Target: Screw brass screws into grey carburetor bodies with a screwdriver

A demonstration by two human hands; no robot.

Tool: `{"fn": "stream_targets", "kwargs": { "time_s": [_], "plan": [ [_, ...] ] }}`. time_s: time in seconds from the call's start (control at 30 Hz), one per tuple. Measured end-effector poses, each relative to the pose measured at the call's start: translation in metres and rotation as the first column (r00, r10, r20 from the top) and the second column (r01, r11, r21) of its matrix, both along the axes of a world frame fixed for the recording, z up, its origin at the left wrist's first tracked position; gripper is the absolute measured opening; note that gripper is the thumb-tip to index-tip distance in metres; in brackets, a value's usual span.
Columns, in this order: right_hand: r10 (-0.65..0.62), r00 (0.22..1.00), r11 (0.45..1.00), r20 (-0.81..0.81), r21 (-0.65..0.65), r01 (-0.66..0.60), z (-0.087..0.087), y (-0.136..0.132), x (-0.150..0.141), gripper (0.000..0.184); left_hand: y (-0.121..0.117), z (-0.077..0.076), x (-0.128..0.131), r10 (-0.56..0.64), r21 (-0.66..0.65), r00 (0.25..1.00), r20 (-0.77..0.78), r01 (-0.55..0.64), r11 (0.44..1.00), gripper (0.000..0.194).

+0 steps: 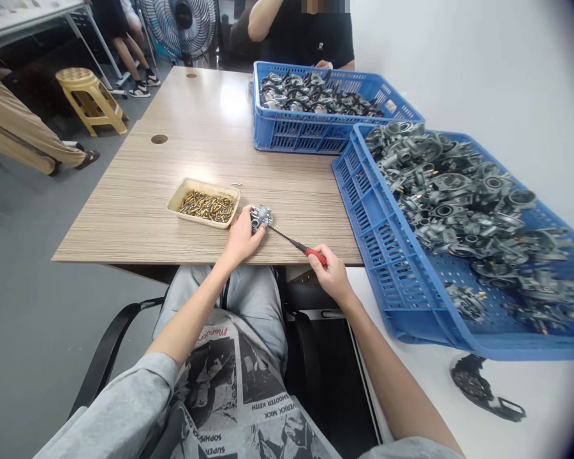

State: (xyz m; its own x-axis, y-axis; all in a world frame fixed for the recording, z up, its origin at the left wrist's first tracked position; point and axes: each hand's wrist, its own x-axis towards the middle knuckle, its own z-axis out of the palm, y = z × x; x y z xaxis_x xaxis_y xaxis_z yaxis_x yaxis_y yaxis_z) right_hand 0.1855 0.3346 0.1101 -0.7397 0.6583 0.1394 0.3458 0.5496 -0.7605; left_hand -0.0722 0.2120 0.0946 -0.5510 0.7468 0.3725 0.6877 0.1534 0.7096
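Observation:
My left hand (242, 237) grips a small grey metal part (261, 217) against the wooden table (138, 204) near its front edge. My right hand (331, 273) is closed around the red handle of a screwdriver (300, 245). The screwdriver's thin shaft runs up and left, and its tip touches the metal part. Just left of the part sits a shallow beige tray (205, 203) holding several small brass screws.
A tilted blue crate (387, 268) full of grey metal parts fills the right side. A second blue crate (310, 131) of parts stands at the far end, with another person seated behind it. A fan and a yellow stool (90, 99) stand at the back left.

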Motion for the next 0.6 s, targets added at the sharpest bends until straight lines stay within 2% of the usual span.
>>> {"fn": "stream_targets", "kwargs": {
  "time_s": [0.6],
  "plan": [
    [0.007, 1.000, 1.000, 0.012, 0.031, -0.007, -0.0007, 0.0004, 0.0001, 0.032, 0.0004, 0.0014, 0.0010, 0.021, -0.004, 0.999, -0.045, -0.021, 1.000, 0.049]
  ]
}}
